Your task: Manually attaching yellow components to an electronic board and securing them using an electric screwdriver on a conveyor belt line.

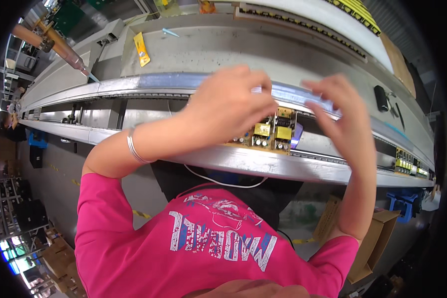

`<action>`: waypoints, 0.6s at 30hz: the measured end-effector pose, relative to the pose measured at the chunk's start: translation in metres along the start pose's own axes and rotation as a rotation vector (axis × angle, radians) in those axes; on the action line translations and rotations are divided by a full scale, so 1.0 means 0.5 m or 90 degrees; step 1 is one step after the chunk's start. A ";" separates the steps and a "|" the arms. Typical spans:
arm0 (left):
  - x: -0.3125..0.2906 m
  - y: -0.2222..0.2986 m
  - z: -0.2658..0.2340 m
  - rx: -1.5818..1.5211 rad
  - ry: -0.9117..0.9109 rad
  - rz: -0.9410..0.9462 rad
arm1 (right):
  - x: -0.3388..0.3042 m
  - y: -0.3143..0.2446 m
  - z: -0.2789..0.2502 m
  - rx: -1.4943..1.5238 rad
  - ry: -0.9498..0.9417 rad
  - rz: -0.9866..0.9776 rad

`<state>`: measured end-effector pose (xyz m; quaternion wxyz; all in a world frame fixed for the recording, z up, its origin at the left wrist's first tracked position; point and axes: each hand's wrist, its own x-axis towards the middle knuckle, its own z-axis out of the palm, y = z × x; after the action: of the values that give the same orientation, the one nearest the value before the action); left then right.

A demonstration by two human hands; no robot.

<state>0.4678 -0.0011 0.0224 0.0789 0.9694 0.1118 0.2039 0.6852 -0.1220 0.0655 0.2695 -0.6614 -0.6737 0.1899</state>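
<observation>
A row of brown circuit boards point(283, 134) with yellow transformers and small capacitors sits between the metal rails of a conveyor point(223, 158) in front of me. My left hand point(233, 104) hangs over the left part of these boards and covers some of them. Its fingers are curled in with the tips together; whatever they may hold is hidden. To the right of the boards, my right hand point(342, 107) is raised above the far rail. Thumb and fingers are spread apart there, somewhat blurred, with nothing seen between them.
A large syringe with amber contents point(64, 49) points down at the far left rail. Behind the conveyor lie a yellow packet point(141, 49), a blue tip point(171, 32) and a black object point(381, 98). More boards point(404, 161) sit farther right; a cardboard box point(377, 238) stands below.
</observation>
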 end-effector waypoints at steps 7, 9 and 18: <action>0.227 -0.194 -0.122 0.103 0.489 0.063 | 0.277 0.114 -0.118 -0.208 0.312 -0.124; 0.236 -0.216 -0.144 0.122 0.392 -0.049 | 0.327 0.126 -0.114 -0.230 0.294 -0.149; 0.226 -0.310 -0.134 0.149 0.185 -0.292 | 0.343 0.065 -0.065 -0.351 0.229 -0.063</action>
<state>0.5125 0.1833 0.0951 -0.0063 0.8820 0.3607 0.3031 0.7343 0.0470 0.0903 0.2042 -0.6986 -0.6727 -0.1328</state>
